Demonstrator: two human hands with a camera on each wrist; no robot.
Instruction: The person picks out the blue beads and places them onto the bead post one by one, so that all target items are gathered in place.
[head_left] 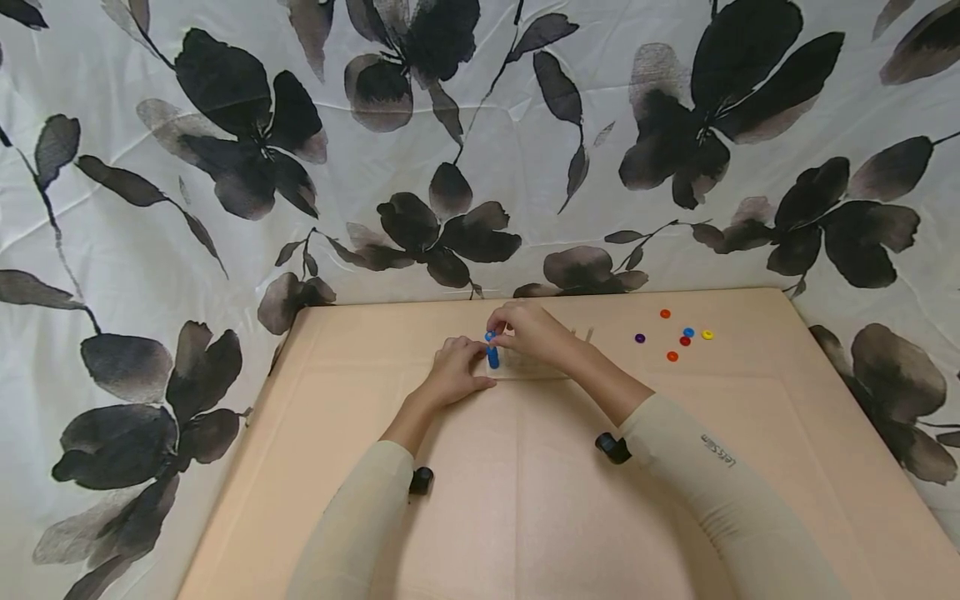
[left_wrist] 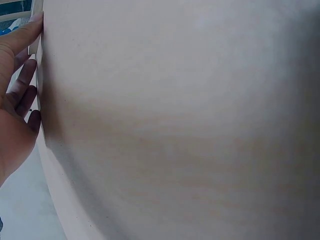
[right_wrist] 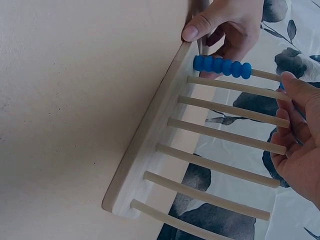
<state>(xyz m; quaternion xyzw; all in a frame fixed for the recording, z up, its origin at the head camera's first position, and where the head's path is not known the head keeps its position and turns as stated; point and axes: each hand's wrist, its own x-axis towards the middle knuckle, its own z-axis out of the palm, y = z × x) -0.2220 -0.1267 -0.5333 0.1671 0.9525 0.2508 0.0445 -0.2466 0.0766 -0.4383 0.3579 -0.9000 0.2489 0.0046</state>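
Note:
A wooden peg stand (right_wrist: pixel 150 135) has a long base and several thin rods standing up from it. Blue beads (right_wrist: pixel 222 66) are stacked on the end rod, down against the base. My left hand (head_left: pixel 456 372) grips that end of the base, thumb on its front edge and the other fingers behind. At the top of the same rod, my right hand (head_left: pixel 532 333) pinches another blue bead (head_left: pixel 490 336), mostly covered by the fingertips in the right wrist view. The other rods in that view carry no beads.
Right of the stand, loose beads lie on the table (head_left: pixel 525 483): a purple bead (head_left: pixel 640 338), a blue bead (head_left: pixel 688 332), a yellow bead (head_left: pixel 707 334) and several red-orange ones (head_left: pixel 672 356). A flowered cloth (head_left: pixel 480 150) hangs behind the table's back edge.

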